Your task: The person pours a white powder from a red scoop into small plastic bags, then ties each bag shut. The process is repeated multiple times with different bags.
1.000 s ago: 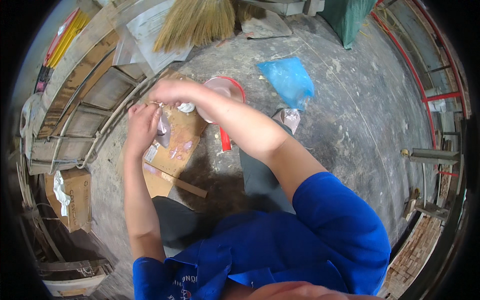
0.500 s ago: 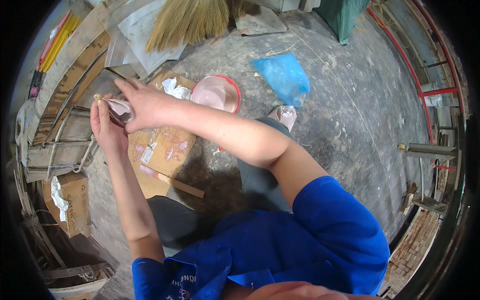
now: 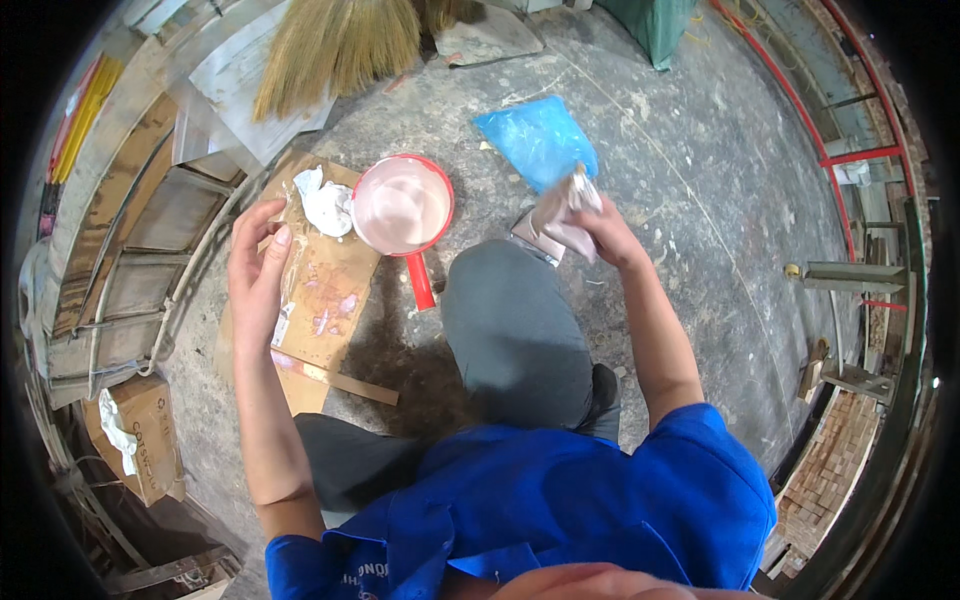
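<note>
My right hand grips a small clear plastic bag filled with something pale pink, its gathered top pointing up. The bag is slightly smeared by motion, just beyond my bent knee. Beneath it a pale, flat-sided object shows only in part, so its kind is unclear. My left hand is raised over the left edge of the stained cardboard sheet, fingers loosely curved and thumb apart, holding nothing. Between the hands stands a red-rimmed pan with a red handle, pale pink material inside.
A crumpled white cloth or tissue lies beside the pan. A flat wooden strip crosses the cardboard's near end. Beyond are a blue plastic bag and a straw broom. A cardboard box sits at the left.
The small pink-filled bag was between both hands at the far left. My right hand has carried it across to the right, while my left hand has let go and stayed left.
</note>
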The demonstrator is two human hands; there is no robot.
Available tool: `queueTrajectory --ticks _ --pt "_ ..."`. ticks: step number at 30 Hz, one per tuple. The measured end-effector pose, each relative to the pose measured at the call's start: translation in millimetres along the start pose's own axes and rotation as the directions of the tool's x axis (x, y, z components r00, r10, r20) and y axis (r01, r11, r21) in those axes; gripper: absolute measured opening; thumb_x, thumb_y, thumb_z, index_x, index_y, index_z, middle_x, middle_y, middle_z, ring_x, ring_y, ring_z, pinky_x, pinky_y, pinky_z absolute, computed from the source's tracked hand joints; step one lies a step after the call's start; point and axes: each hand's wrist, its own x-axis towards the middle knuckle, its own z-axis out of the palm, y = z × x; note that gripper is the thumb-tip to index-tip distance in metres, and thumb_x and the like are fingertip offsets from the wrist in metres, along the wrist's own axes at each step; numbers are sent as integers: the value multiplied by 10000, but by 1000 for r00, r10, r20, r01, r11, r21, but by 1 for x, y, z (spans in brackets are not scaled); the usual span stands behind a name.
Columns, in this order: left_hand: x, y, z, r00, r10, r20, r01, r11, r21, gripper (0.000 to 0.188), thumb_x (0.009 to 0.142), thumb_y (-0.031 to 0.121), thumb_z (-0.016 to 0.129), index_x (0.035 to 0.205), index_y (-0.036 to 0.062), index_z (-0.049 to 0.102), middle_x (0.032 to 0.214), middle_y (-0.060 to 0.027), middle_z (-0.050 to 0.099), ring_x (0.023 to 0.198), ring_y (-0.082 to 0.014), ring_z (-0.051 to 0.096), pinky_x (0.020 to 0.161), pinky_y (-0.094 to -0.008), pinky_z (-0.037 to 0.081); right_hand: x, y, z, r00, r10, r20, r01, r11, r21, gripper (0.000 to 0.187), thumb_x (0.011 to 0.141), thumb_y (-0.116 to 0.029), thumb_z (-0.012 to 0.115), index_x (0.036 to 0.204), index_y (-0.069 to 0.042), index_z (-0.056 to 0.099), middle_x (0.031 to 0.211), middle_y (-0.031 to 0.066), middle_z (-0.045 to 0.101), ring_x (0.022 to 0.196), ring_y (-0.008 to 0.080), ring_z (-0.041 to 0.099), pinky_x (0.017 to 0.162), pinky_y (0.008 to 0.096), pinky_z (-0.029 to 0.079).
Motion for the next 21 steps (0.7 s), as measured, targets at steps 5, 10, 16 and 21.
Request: queueTrajectory --ticks 5,10,16,21 --pt "5 -18 16 994 -26 107 21 999 44 233 865 150 566 1072 44 584 1082 -44 531 980 -131 491 826 -260 404 -36 116 -90 886 -102 -453 -224 761 -609 388 710 -150 646 1085 -83 573 1049 93 607 916 288 594 815 350 464" --pt "6 -27 33 986 -17 168 -2 993 117 196 858 129 577 1026 27 592 1040 -50 556 910 -126 535 776 -255 417 -9 142 -85 814 -452 -364 -340 138 -930 386 723 -288 642 1082 -159 587 987 115 640 888 341 604 803 409 467" --pt "7 -28 43 979 -15 202 -12 991 131 153 859 107 570 971 10 604 926 -45 587 858 -120 537 766 -247 415 104 116 -75 706 -194 -682 -236 843 -484 413 743 -258 614 1114 -81 573 951 202 633 905 352 603 794 414 458" --pt "-5 -34 32 992 -43 120 27 991 128 140 862 116 568 940 8 610 901 -46 590 838 -124 537 760 -248 415 128 116 -61 657 -220 -721 -209 866 -455 374 732 -203 618 1057 -20 600 926 200 642 861 310 624 760 367 462"
